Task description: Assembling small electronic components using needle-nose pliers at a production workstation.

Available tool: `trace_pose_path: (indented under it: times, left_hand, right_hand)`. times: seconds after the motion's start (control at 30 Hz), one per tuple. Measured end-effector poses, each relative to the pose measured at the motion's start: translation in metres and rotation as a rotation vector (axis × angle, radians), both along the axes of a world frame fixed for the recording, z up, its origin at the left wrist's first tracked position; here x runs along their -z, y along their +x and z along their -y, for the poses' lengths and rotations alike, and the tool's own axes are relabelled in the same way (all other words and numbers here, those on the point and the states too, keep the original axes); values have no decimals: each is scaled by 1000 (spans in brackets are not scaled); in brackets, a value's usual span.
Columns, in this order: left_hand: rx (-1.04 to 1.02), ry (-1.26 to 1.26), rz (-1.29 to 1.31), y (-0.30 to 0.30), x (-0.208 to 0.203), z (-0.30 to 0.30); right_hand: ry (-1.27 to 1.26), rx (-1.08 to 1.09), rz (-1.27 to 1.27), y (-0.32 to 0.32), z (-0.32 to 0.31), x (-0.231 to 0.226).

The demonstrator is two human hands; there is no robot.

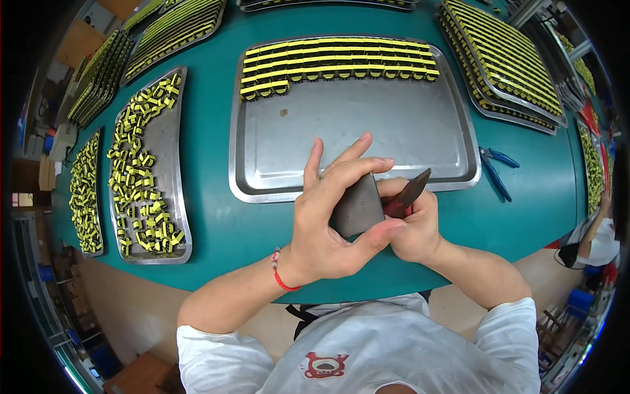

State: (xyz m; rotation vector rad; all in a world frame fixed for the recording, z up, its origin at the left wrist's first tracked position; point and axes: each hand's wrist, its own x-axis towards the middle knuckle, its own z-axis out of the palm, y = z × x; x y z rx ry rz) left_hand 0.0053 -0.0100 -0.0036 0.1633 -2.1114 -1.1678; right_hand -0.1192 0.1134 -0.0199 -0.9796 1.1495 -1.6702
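Observation:
My left hand is closed around a flat dark grey rectangular block, with thumb and index finger at its edges and the other fingers raised. Beside it, my right hand grips pliers with dark pointed jaws and red handles. The jaws point up and to the right, away from the block. Both hands are in the air over the near edge of a metal tray. Rows of small yellow-and-black parts fill that tray's far side.
Blue side cutters lie on the green table, right of the tray. Two trays of loose yellow-and-black parts stand at left. Stacked filled trays stand at far right. Another person's arm shows at the right edge.

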Motion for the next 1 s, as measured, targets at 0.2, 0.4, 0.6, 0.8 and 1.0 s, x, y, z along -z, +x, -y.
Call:
trace_pose_path:
  times: [0.2, 0.4, 0.6, 0.8, 1.0]
  left_hand:
    - [13, 16, 2, 2, 2, 1]
    - [43, 9, 75, 0, -3, 11]
    - [311, 787, 93, -7, -17, 3]
    - [211, 684, -29, -1, -1, -12]
    - [49, 592, 5, -7, -9, -20]
  right_hand:
    - [-5, 45, -76, 5, 0, 5]
    - [-70, 84, 0, 8, 10, -2]
    - [76, 78, 4, 10, 10, 1]
    - [-36, 202, -295, 17, 8, -9]
    - [-88, 245, -418, 13, 5, -9]
